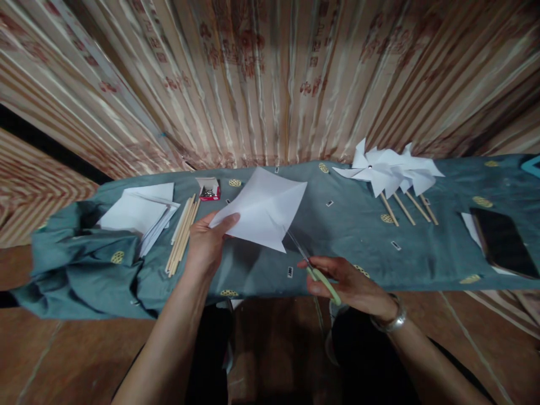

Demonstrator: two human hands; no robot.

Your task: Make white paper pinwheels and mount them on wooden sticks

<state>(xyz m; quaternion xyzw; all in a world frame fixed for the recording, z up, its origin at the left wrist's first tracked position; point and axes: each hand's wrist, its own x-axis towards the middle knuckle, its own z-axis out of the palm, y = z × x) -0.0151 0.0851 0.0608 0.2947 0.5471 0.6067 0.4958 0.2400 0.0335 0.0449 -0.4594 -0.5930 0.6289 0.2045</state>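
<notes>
My left hand (213, 236) pinches the left corner of a white paper square (264, 205), thumb on top, holding it up over the cloth. The sheet shows creases and a slit near its lower right edge. In my right hand (337, 281) is a pair of scissors (323, 281) with light green handles, my fingers around the grips. Their blades point up and left, with the tips at the paper's lower right edge. Just left of my left hand lies a bundle of wooden sticks (183, 233). A small red and white box of metal pins (208, 190) stands open behind it.
Stacked white paper sheets (139, 208) lie at the left beside bunched green cloth (84, 270). Several white paper pinwheels (388, 169) on sticks rest at the back right. A dark phone (504, 242) lies on paper at the right. A patterned curtain (261, 84) hangs behind the table.
</notes>
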